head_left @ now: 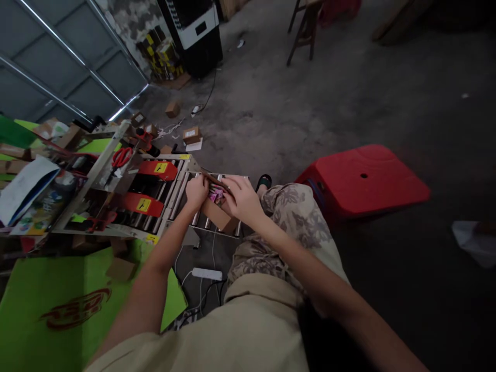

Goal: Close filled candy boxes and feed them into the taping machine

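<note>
A small open cardboard box (217, 214) rests on the metal rollers (182, 186) of a sealing machine. Pink and white packets (216, 195) show inside it. My left hand (196, 192) is curled shut against the box's left side, beside the packets. My right hand (242, 199) grips the box's top flap (214, 179) and right edge, fingers bent over it. Both forearms reach forward from my lap.
Red guards (157, 169) and red scissors (121, 156) sit on the machine (96, 175) at left. A green carton (58, 299) lies lower left, a white power strip (207, 274) on the floor, a red plastic stool (364, 181) tipped at right, small boxes (191, 135) farther off.
</note>
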Tool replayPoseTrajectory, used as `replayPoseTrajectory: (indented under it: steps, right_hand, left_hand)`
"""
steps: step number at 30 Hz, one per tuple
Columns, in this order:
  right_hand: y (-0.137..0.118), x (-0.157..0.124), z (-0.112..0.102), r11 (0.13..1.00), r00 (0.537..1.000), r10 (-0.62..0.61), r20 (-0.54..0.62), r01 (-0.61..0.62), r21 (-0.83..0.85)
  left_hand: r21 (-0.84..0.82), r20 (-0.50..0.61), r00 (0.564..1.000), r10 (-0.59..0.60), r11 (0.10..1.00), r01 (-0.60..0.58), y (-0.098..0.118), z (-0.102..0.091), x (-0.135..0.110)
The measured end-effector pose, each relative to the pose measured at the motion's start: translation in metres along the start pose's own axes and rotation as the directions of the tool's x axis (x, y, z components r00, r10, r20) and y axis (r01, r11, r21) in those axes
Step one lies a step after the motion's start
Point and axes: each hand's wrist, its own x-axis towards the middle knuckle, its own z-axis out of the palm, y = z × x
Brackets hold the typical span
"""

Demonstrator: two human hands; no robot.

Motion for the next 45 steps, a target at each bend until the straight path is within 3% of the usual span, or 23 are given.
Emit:
replayPoseTrajectory:
  steps: [3, 6, 8, 11, 15, 19, 21, 24, 25, 27, 29, 31, 33, 35, 37, 41, 43, 45]
  right_hand:
    - [0.007, -0.004, 0.009, 0.999, 0.99, 0.029, 0.141, -0.027, -0.02]
    - [0.011, -0.006, 0.021, 0.989, 0.963, 0.146, 0.226, -0.142, -0.031]
    - [0.014, -0.005, 0.022, 0.98, 0.945, 0.2, 0.261, -0.199, -0.028]
    - [0.018, -0.002, 0.018, 0.968, 0.924, 0.224, 0.311, -0.248, 0.039]
    - [0.02, -0.003, 0.017, 0.947, 0.922, 0.241, 0.302, -0.291, 0.132]
    - [0.022, -0.008, 0.021, 0.952, 0.942, 0.21, 0.262, -0.258, 0.164]
    - [0.023, -0.012, 0.024, 0.959, 0.952, 0.18, 0.246, -0.225, 0.171]
    - [0.02, -0.023, 0.031, 0.982, 0.964, 0.112, 0.24, -0.145, 0.124]
    - [0.017, -0.028, 0.034, 0.991, 0.964, 0.08, 0.252, -0.105, 0.086]
    - [0.012, -0.039, 0.04, 1.0, 0.957, 0.023, 0.289, -0.022, -0.005]
    - [0.009, -0.047, 0.044, 0.997, 0.947, 0.008, 0.321, 0.017, -0.076]
    - [0.009, -0.05, 0.045, 0.996, 0.941, 0.016, 0.338, 0.017, -0.093]
    - [0.015, -0.046, 0.043, 0.999, 0.936, -0.011, 0.351, 0.025, -0.035]
    - [0.022, -0.039, 0.041, 0.996, 0.93, -0.067, 0.361, 0.04, 0.081]
    - [0.03, -0.035, 0.038, 0.98, 0.93, -0.108, 0.35, 0.042, 0.192]
    - [0.04, -0.053, 0.024, 0.956, 0.962, -0.069, 0.264, -0.011, 0.292]
    - [0.05, -0.07, 0.014, 0.961, 0.972, 0.068, 0.224, -0.125, 0.248]
    - [0.069, -0.087, 0.002, 0.953, 0.942, 0.265, 0.207, -0.289, 0.095]
  left_hand:
    - [0.015, -0.156, 0.987, 0.042, 0.999, -0.04, 0.003, 0.004, -0.006]
    - [-0.095, -0.2, 0.97, 0.14, 0.982, -0.162, 0.002, -0.004, -0.02]
    - [-0.203, -0.137, 0.955, 0.261, 0.937, -0.285, 0.002, -0.009, -0.03]
    - [-0.296, 0.06, 0.909, 0.412, 0.877, -0.378, 0.004, -0.01, -0.038]
    - [-0.183, 0.253, 0.875, 0.413, 0.908, -0.376, 0.009, -0.002, -0.032]
    - [-0.05, 0.298, 0.882, 0.365, 0.929, -0.367, 0.014, 0.001, -0.027]
    - [-0.054, 0.223, 0.911, 0.346, 0.938, -0.343, 0.014, 0.001, -0.03]
    - [-0.151, -0.086, 0.974, 0.211, 0.963, -0.222, 0.009, 0.003, -0.038]
    - [-0.207, -0.215, 0.971, 0.107, 0.966, -0.153, 0.007, 0.004, -0.042]
    - [-0.333, -0.398, 0.911, -0.105, 0.942, -0.036, 0.008, 0.006, -0.052]
    - [-0.417, -0.441, 0.875, -0.199, 0.909, -0.003, 0.015, 0.008, -0.065]
    - [-0.443, -0.371, 0.922, -0.107, 0.893, -0.075, 0.025, 0.009, -0.081]
    - [-0.442, -0.202, 0.974, 0.105, 0.877, -0.186, 0.033, 0.008, -0.094]
    - [-0.403, -0.015, 0.954, 0.3, 0.871, -0.28, 0.036, 0.005, -0.101]
    - [-0.334, 0.109, 0.91, 0.4, 0.877, -0.345, 0.035, 0.0, -0.1]
    - [-0.19, 0.195, 0.846, 0.496, 0.865, -0.464, 0.036, -0.008, -0.098]
    - [-0.083, 0.174, 0.855, 0.489, 0.872, -0.482, 0.035, -0.005, -0.099]
    - [-0.047, 0.135, 0.87, 0.474, 0.88, -0.472, 0.028, 0.007, -0.094]
